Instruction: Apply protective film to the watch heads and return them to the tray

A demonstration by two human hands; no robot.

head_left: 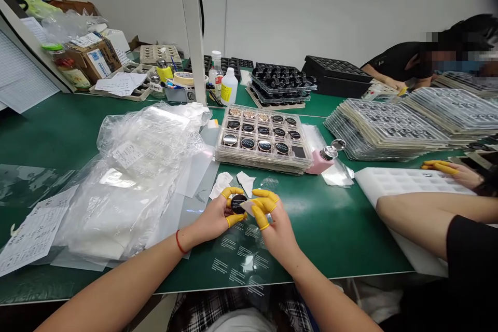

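Note:
Between thumb and fingers, my left hand (pixel 223 210) grips a round black disc (pixel 237 203) with small white printed lines on its face. My right hand (pixel 272 215) pinches a folded white wipe (pixel 246 207) against the disc's right side. Yellow finger cots cover fingertips on both hands. Below them a clear sheet with white printed text (pixel 243 257) reaches the table's front edge. Crumpled white wipes (pixel 222 184) lie just beyond the hands. Further back stands a stack of clear trays (pixel 264 163), the top one holding several round black or gold pieces.
Plastic bags (pixel 128 192) cover the left side. A pink pump bottle (pixel 321 162) stands right of the trays. More tray stacks (pixel 389 129) are at the right. A co-worker's arm (pixel 424 212) rests by a white foam tray (pixel 373 184); another person sits across the table.

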